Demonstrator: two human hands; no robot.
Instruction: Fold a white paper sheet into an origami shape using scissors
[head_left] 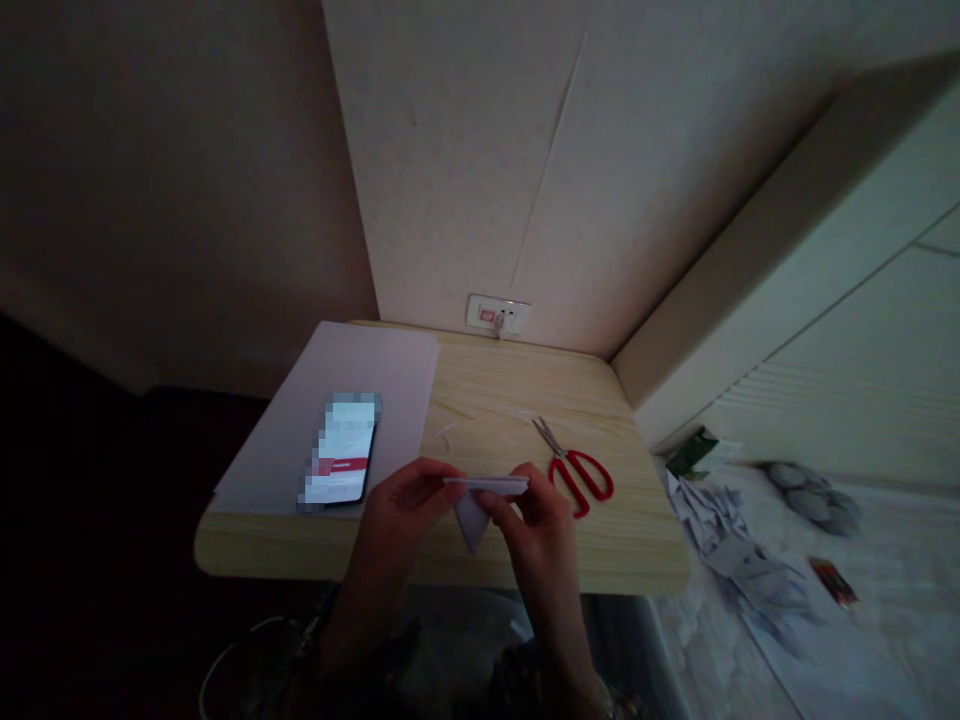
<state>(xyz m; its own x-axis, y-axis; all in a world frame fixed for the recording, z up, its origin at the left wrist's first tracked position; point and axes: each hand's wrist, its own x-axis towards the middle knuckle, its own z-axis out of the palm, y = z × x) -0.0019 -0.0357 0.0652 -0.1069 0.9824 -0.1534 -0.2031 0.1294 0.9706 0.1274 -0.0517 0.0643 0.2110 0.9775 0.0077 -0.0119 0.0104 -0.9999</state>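
White folded paper (471,522) is hanging point-down between both hands in the head view, over the near edge of the pale wood-grain tabletop (641,510). The left hand (397,515) is pinching its upper left end, and the right hand (541,520) is pinching the right end, thumb crossing the front; each grip is pressing closed. Red-handled metal scissors (560,454) are lying just beyond the right hand. Wood surface with thin paper slivers (446,432) is stretching from there toward the white sheets (382,370) on the left.
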